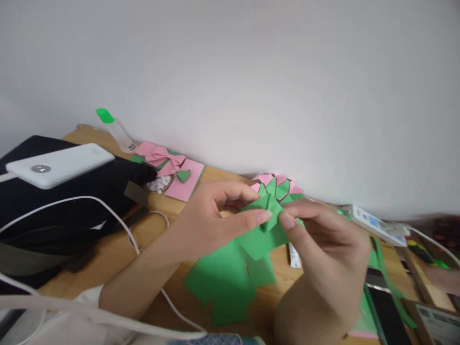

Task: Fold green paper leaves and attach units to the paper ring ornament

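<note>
Both my hands pinch a partly folded piece of green paper [257,242] above the table. My left hand [215,215] holds its left side, the thumb pressed flat on a fold near the top. With thumb and index finger, my right hand [323,239] grips the right edge. Below the hands lie several flat green paper sheets [223,282]. Just behind the held paper, a pink and green folded paper piece [276,187] rests by the wall, partly covered by my fingers.
Pink folded papers [163,158] lie at the back left beside a white power bank [61,165] on a black bag [21,206]. A green-capped bottle [115,129] leans there. White cables [108,206] cross the left side. A power strip [375,225] and a dark phone [386,306] are at right.
</note>
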Demonstrator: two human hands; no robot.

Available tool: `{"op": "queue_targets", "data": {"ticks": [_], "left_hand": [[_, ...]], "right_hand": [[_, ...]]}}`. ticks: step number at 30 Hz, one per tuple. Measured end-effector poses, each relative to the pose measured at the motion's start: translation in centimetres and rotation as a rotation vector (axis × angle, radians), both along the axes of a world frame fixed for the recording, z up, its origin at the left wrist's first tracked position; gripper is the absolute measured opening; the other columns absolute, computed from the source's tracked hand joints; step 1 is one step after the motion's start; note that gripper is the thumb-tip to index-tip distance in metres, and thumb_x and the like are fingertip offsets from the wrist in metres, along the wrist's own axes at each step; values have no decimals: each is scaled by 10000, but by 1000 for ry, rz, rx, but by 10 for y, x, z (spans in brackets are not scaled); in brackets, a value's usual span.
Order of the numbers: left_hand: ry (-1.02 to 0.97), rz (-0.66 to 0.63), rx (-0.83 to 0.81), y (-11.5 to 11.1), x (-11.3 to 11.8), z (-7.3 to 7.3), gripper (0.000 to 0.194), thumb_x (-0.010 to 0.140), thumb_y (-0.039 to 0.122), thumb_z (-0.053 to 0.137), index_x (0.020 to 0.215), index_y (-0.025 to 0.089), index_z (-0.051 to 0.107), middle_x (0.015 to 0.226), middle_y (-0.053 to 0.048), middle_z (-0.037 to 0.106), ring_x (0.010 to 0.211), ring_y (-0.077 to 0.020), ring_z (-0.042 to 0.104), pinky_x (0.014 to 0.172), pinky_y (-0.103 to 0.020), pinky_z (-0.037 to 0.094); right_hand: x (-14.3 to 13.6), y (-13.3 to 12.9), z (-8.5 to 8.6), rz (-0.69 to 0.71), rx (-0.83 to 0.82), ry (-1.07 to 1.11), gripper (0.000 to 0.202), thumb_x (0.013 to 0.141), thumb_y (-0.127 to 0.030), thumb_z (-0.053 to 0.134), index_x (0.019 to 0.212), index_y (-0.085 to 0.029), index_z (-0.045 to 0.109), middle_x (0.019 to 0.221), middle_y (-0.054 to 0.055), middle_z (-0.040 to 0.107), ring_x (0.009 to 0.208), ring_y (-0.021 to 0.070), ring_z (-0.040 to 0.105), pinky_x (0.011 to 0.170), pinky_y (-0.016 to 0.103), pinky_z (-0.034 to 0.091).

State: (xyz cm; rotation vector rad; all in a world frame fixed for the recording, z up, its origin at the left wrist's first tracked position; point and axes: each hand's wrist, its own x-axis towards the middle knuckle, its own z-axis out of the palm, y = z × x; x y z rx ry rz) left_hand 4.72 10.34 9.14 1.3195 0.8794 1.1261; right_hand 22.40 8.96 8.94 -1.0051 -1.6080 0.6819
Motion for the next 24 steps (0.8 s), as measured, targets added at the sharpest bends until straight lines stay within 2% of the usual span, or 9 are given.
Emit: {"op": "queue_targets", "data": {"ticks": [6,9,16,24], "left_hand": [[26,-16,-25,0,1,-2,219,826,304,660,670,152,635,616,13,547,548,-95,467,478,-211,365],[49,-19,-31,0,1,-2,227,826,309,649,660,159,613,610,14,524,549,-99,455,474,-214,356],[120,-15,11,1,0,1,194,789,257,620,621,164,603,593,14,535,559,-111,465,493,-227,359],[199,-83,6,-1,-1,-1,172,810,246,614,669,152,641,628,4,587,592,-116,499,505,-221,362]], "right_hand": [[-4,-2,-1,-11,-27,55,203,817,-70,680,872,-260,723,747,-31,695,688,112,631,626,228,520],[-4,-1,0,-16,-19,35,166,812,-91,682,848,-249,716,726,-25,693,660,124,631,597,243,522],[-2,3,8,43,-20,-97,125,816,-111,641,767,-224,664,627,-29,644,559,117,581,505,237,495],[-6,4,8,77,-55,-60,116,818,-113,660,829,-228,673,635,-46,624,567,98,567,510,219,464]]}}
